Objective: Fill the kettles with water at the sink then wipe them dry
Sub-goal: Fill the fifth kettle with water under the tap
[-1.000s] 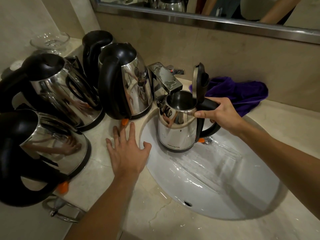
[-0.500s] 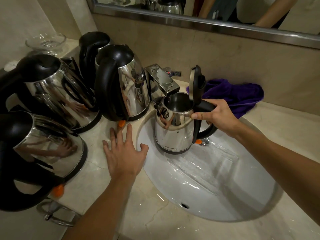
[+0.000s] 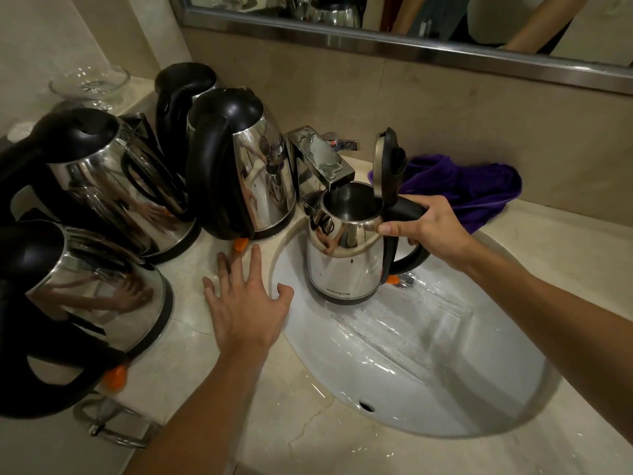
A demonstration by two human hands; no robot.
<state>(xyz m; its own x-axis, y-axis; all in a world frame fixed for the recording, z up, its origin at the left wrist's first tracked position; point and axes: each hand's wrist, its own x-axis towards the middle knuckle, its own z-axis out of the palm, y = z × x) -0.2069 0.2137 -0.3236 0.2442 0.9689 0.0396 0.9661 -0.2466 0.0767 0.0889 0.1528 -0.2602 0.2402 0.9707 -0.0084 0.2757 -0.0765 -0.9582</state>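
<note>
Holding open kettle (image 3: 344, 255) under tap (image 3: 320, 159), over sink (image 3: 445, 371) at 12 o'clock of basin.
Right hand (image 3: 433, 228) gripping black handle, lid (image 3: 388, 162) standing upright; left hand (image 3: 245, 303) lying flat, fingers spread, on counter (image 3: 301, 440) at 9 o'clock. No water stream discernible; fill level hidden. Four closed kettles (image 3: 246, 166) waiting at 10 o'clock; purple cloth (image 3: 472, 190) lying unused at 1 o'clock. Judging: filling stage, wiping pending.

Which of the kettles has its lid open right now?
The small kettle held over the sink by the right hand, under the tap. Its lid stands upright; those on the counter show closed lids.
</note>
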